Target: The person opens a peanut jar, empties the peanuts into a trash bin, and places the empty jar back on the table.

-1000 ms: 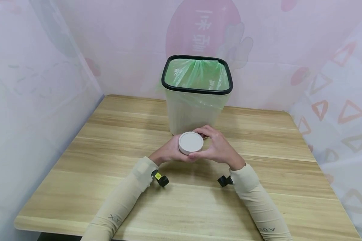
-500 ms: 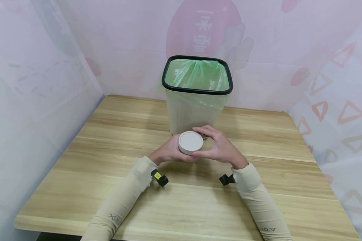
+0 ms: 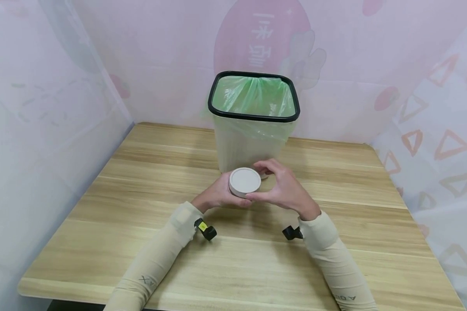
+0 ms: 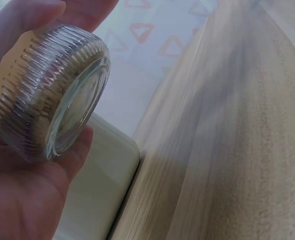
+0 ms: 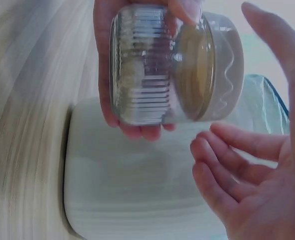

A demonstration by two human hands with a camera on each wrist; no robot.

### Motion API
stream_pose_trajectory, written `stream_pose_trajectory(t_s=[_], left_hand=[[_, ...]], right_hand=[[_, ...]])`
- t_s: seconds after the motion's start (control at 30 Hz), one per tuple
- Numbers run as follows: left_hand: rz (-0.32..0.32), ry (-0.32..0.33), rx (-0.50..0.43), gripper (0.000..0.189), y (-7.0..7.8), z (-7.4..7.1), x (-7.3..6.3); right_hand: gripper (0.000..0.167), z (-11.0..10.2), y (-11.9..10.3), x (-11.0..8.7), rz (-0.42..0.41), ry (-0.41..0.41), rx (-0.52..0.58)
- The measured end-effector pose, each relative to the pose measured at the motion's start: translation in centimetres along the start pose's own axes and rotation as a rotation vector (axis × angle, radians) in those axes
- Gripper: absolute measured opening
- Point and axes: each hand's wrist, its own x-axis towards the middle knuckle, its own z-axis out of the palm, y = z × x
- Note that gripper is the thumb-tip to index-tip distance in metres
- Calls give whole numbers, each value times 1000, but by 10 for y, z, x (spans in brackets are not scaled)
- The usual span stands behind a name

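Observation:
My left hand (image 3: 219,193) grips a ribbed clear glass jar (image 5: 142,70) around its side, holding it above the table. A pale round lid (image 3: 245,180) covers the jar's mouth. In the left wrist view, the glass base points away from the palm. My right hand (image 3: 284,188) is spread around the lid's right side. In the right wrist view, its thumb and fingers stand apart from the lid, with the fingers (image 5: 227,165) loosely bent just below it. Something brownish shows through the glass, but its kind is unclear.
A cream trash bin (image 3: 245,144) with a black rim and green plastic liner (image 3: 257,95) stands just behind the hands. Under them lies a wooden table (image 3: 159,172). Printed pink and white cloth hangs at the back and sides.
The right hand's fingers have spread away from the lid, which they were around a second ago. The jar, in the left hand, has shifted very slightly toward the bin.

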Motion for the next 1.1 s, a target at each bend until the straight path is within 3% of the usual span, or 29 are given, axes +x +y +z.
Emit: stream_pose_trajectory(t_s=[0.2,0.43,1.1], left_hand=[[-17,5,-19,81,0,0,-1],[-20,11,-6,78,-1,1,-1],[5,-12,-45,81,1,0,0]], right_hand=[[70,5,-5,0,-2,43,-49],[67,7,-5,0,16,40,-59],[71,-2,3,0,-49,-67,199]])
